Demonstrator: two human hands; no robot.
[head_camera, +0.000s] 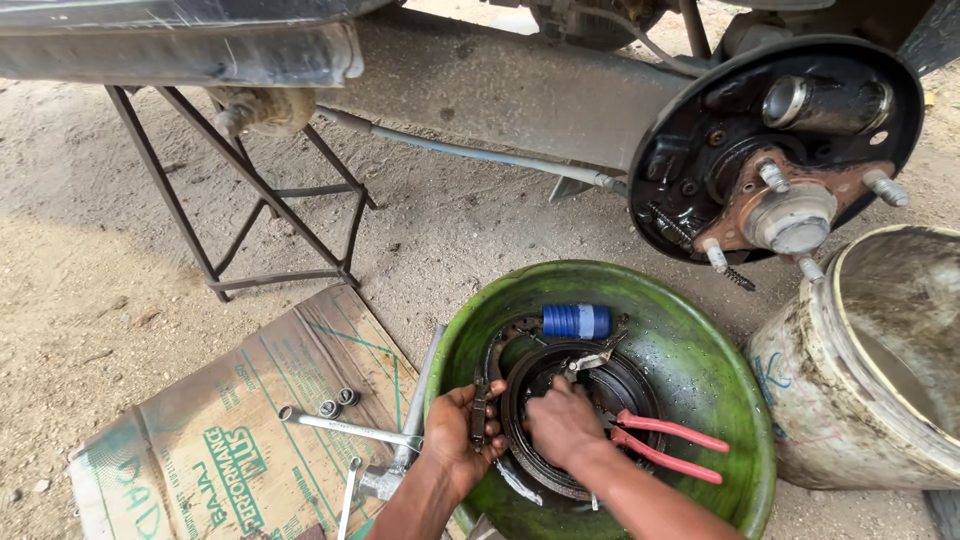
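Both hands are inside a green basin (700, 330) on the ground. My left hand (455, 435) grips a curved dark brake shoe (480, 395) at the basin's left side. My right hand (562, 420) rests on the round dark brake drum (625, 385) lying in the basin, fingers curled down; what they hold is hidden. Red-handled pliers (670, 445) lie just right of that hand. A blue ribbed cap-like part (577, 321) sits at the basin's far side. Above, the bare wheel hub (790, 215) with studs sits on a black backing plate (690, 150).
A dirty white bucket (810, 400) stands at the right. Flattened cardboard (230, 440) on the left carries a cross wrench (350, 430) and loose nuts (338, 402). A metal stand (250, 190) props the vehicle. Sandy ground lies all around.
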